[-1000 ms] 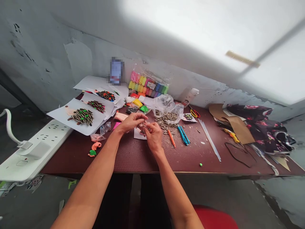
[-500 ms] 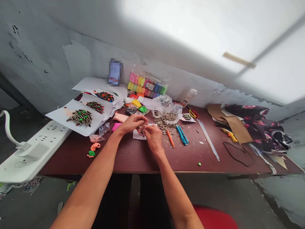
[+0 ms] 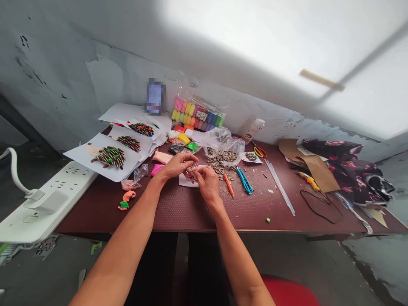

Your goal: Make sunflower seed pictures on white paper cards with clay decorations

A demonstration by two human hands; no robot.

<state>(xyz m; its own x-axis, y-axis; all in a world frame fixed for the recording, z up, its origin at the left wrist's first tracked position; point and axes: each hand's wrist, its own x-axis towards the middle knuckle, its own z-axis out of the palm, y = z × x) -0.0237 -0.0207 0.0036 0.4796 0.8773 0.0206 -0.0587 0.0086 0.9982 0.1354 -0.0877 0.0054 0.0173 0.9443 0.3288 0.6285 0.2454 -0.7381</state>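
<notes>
Both my hands meet over a small white card [image 3: 185, 182] near the middle of the desk. My left hand [image 3: 179, 165] reaches in from the left with its fingers bent and their tips pinched together. My right hand [image 3: 208, 182] faces it, thumb and fingertips closed, nearly touching the left fingertips. Whatever lies between the fingers is too small and covered to name. Right beside the right hand is a heap of striped sunflower seeds [image 3: 214, 163], partly under a clear plastic bag [image 3: 219, 140]. An orange pen [image 3: 228, 186] and a blue utility knife [image 3: 245, 182] lie just right of it.
Hedgehog pictures covered in seeds [image 3: 111, 157] lie on paper at left, by a white power strip [image 3: 63, 191]. Coloured clay packs [image 3: 197, 114] lean at the back. Scissors [image 3: 259, 151], glue sticks [image 3: 280, 187] and a yellow glue gun [image 3: 308, 180] lie to the right.
The fingers have shifted slightly at the card while staying close together. The whole view has moved a little; the things on the desk lie as before.
</notes>
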